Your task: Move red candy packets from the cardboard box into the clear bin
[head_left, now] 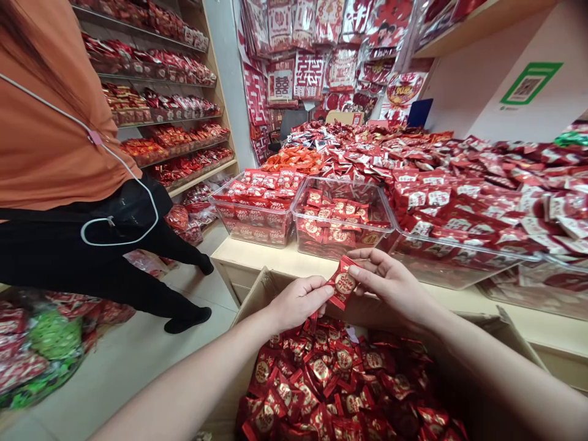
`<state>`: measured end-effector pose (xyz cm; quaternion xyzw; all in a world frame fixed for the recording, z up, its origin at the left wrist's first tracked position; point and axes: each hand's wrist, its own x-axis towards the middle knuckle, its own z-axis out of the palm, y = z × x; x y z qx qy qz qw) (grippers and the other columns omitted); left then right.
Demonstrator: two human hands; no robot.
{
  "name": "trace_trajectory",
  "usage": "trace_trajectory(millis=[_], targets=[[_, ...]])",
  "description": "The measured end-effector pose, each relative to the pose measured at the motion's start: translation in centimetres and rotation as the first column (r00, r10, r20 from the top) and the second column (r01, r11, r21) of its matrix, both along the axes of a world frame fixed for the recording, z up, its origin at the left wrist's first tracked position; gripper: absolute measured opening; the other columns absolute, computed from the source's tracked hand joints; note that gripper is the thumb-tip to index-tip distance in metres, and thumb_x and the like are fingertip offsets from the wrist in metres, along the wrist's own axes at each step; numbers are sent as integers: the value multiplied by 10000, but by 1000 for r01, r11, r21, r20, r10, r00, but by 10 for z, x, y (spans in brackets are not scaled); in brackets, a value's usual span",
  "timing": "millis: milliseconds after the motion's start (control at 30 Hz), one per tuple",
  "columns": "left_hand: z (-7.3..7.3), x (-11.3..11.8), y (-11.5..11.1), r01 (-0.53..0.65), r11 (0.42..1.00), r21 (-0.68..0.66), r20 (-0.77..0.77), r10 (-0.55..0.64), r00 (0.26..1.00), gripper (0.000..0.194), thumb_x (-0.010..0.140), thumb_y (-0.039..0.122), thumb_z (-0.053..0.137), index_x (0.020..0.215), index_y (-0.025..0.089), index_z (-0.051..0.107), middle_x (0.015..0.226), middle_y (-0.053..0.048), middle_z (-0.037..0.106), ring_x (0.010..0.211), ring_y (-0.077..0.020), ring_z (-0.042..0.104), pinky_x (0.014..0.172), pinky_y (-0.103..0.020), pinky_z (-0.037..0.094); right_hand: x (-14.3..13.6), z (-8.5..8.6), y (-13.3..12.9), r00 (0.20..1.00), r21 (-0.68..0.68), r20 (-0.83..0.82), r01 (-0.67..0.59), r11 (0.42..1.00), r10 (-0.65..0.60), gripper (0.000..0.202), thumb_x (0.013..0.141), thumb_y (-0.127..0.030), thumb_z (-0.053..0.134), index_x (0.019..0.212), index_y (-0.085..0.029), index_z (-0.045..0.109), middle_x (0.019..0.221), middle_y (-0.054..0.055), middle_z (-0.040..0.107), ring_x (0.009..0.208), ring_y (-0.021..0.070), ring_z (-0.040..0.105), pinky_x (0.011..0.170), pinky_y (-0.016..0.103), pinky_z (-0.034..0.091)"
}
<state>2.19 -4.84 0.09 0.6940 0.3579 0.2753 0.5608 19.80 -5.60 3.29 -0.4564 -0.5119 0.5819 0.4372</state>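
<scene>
Between my two hands, above a cardboard box, is a red wrapped candy (pixel 343 283) with a round gold emblem. My left hand (pixel 301 300) pinches its left side, and another red wrapper end pokes out below those fingers. The fingers of my right hand (pixel 386 278) are closed on the candy's right edge. Below, the cardboard box (pixel 252 300) holds many similar red and gold candies (pixel 316 373). Just beyond my hands, a clear plastic bin (pixel 324 244) contains small red packets with gold emblems.
Another clear bin (pixel 255 223) stands to the left, and a larger bin (pixel 459 263) overflows with packets at right. A person in an orange top (pixel 55 122) stands at left, by shelves (pixel 151 79) of packets. Filled bags (pixel 50 343) lie on the floor.
</scene>
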Motion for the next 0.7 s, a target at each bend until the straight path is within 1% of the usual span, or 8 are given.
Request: trace_trajectory(millis=[67,133,200,367,533,600,633,700], targets=[[0,0,0,-10,1000,-10,45,11,999,305,829,382,358,666,140,447,561,29,434,506,-64,390,512,-196,322,0,1,0,998,0,-8,-70,998,70,329,673,-303,635,926,-182,463,767,-4,586,593,67,498,545,199,414],[0,0,0,-28,999,-28,89,30,996,306,832,391,346,676,145,439,563,31,425,504,-66,389,509,-199,325,-3,0,-1,991,-16,-23,-132,991,131,284,688,-312,619,892,-179,473,777,5,586,608,76,510,558,213,424],[1,1,0,-35,999,-30,112,39,993,302,834,391,343,674,149,428,557,34,425,506,-69,394,517,-204,331,-5,-1,-2,990,-16,-26,-142,990,141,247,699,-324,605,856,-173,490,764,4,584,595,75,512,567,219,428],[1,1,-1,-53,999,-4,153,53,987,285,836,376,349,673,154,423,547,36,434,519,-75,409,549,-209,349,-9,-3,0,997,28,-26,-76,997,77,260,673,-294,638,840,-176,478,684,-26,569,573,70,512,580,214,418],[-1,0,-2,-48,998,-33,199,54,979,299,836,384,336,674,153,436,531,37,435,504,-74,414,540,-205,353,-11,-6,-1,997,15,-72,-5,1000,6,305,648,-270,664,843,-192,443,694,-35,557,550,65,506,537,201,413],[-3,0,-2,-45,998,-48,184,53,981,296,832,393,335,731,148,468,524,38,437,489,-73,413,517,-200,347,-9,0,0,997,52,-59,58,997,-55,313,643,-278,667,848,-199,444,687,-37,549,539,65,498,510,196,410],[-4,-1,-3,-45,997,-59,166,54,985,293,829,393,338,763,146,480,523,39,438,484,-73,413,508,-196,343,-6,6,2,995,88,-36,91,992,-88,313,641,-284,667,849,-205,446,679,-40,544,532,66,495,497,195,408],[-5,-1,-3,-54,995,-80,124,64,990,286,822,389,349,797,142,492,523,41,436,481,-71,414,498,-190,338,1,24,11,988,194,51,134,972,-147,283,645,-302,659,832,-211,468,664,-41,540,529,72,497,484,198,407]])
